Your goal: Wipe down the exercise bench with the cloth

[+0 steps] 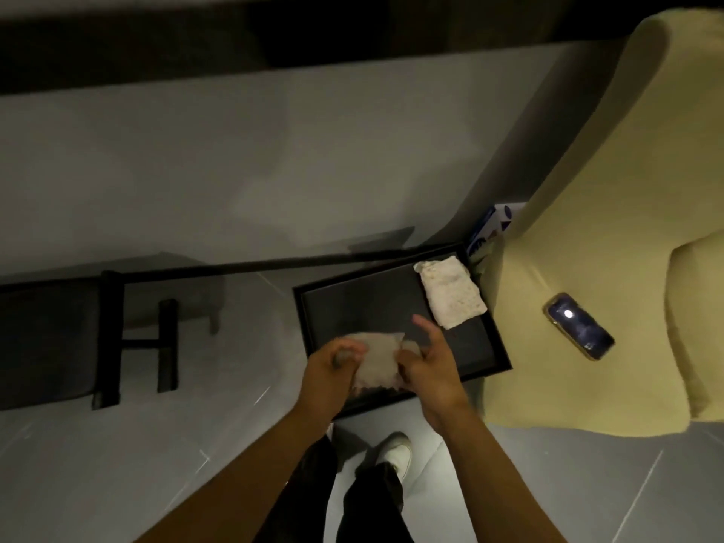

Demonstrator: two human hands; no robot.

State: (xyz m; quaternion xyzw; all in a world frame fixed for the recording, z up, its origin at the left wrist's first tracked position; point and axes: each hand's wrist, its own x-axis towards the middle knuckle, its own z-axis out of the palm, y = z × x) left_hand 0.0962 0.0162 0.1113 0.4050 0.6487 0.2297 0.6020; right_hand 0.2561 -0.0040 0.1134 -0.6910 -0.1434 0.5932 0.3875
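Note:
A pale cloth [379, 358] is held over the near end of a black tray [364, 307]. My left hand [331, 366] grips its left edge with curled fingers. My right hand [427, 366] pinches its right edge, the forefinger sticking up. A second folded white cloth [450, 291] lies in the tray's far right corner. The dark exercise bench [47, 339] with its black frame [111, 339] stands at the left, apart from both hands.
A pale yellow sofa [587, 229] fills the right side, with a phone [578, 326] lying on it. A blue and white box [489, 229] is wedged behind the tray. Grey tiled floor lies below, with my legs and a white shoe [397, 450].

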